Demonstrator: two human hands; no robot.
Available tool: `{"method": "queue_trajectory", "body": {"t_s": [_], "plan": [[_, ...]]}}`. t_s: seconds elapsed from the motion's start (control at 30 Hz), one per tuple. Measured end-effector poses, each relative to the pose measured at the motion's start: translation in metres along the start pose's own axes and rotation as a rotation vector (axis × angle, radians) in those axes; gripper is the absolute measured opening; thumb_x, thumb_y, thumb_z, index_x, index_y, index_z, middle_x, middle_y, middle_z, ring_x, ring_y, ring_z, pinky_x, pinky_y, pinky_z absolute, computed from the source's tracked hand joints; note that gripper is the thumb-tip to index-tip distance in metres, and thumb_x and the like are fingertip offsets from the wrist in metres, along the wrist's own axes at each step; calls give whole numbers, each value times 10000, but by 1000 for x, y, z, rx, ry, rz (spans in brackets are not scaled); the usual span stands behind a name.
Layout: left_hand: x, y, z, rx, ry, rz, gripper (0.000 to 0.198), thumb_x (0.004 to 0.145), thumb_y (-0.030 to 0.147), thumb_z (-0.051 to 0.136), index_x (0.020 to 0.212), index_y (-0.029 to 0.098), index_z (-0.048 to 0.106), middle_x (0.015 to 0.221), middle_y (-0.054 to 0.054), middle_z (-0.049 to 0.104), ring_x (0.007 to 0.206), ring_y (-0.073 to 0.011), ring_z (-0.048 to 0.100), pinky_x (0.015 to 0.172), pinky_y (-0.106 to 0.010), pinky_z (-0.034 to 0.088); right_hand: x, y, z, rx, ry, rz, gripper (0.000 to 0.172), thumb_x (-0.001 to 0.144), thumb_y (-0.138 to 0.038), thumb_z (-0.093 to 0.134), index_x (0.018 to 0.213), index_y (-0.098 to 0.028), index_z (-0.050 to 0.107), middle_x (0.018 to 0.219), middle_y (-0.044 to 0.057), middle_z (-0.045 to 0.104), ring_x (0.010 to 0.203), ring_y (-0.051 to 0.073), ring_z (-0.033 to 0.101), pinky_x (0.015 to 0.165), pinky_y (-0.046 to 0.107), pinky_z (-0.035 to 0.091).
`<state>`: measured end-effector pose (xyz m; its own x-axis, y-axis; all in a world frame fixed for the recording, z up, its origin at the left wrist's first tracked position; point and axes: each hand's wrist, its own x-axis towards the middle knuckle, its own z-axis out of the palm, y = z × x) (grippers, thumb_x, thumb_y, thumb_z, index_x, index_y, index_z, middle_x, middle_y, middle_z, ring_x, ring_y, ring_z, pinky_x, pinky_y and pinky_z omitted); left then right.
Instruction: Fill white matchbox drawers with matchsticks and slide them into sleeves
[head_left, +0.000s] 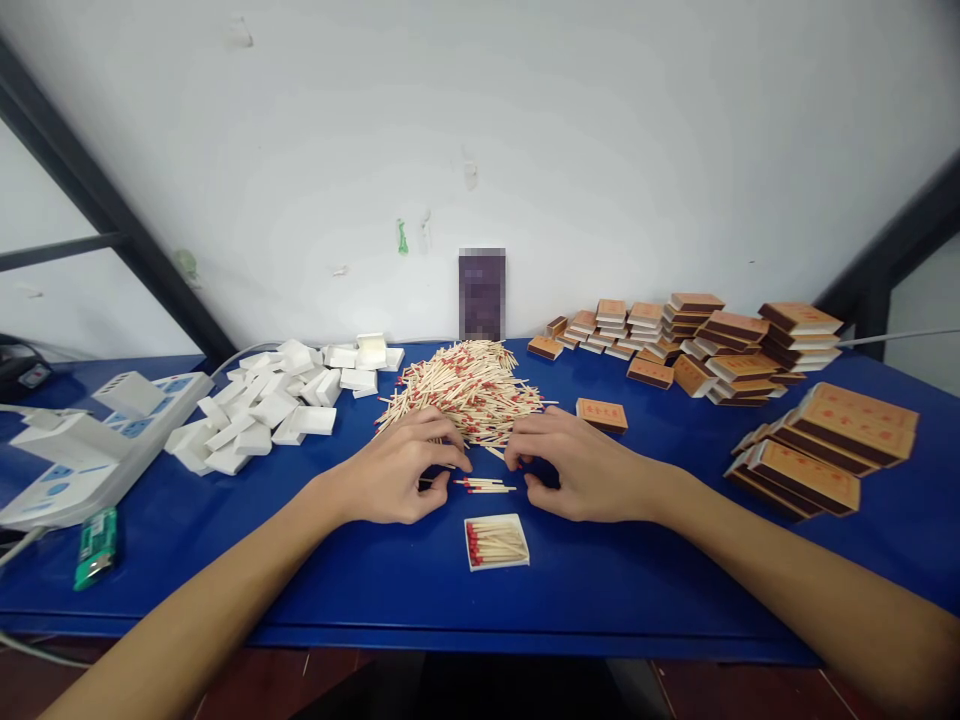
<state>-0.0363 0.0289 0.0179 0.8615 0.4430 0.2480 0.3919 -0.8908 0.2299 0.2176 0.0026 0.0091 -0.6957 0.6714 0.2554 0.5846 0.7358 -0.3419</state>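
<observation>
My left hand rests at the front of a large heap of red-tipped matches, its thumb and forefinger curved and apart. Facing it from the other side is my right hand, with a gap between its thumb and bent fingers. A few loose matches lie side by side on the table in the space between my hands, close to the left fingertips. Just in front of them sits a white matchbox tray holding many matches, their red heads to the left. Some fingers of both hands are hidden from view.
White matchbox trays are piled at left, beside a power strip and a green packet. Stacked matchboxes stand at right, more nearer me. A single matchbox lies behind my right hand. A wall closes the back.
</observation>
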Motion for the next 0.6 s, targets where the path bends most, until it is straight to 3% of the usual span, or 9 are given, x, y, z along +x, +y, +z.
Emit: {"method": "queue_trajectory", "body": {"t_s": [0.6], "plan": [[2,1,4,14,-23,-5,169,854,163,572,974,186,688,982,-48,634,960,-197,543,905,-356,430,4,-3,11,30,26,-44,127,843,-110,518,903,-189,599,838,21,598,780,164,530,765,310,386]]}}
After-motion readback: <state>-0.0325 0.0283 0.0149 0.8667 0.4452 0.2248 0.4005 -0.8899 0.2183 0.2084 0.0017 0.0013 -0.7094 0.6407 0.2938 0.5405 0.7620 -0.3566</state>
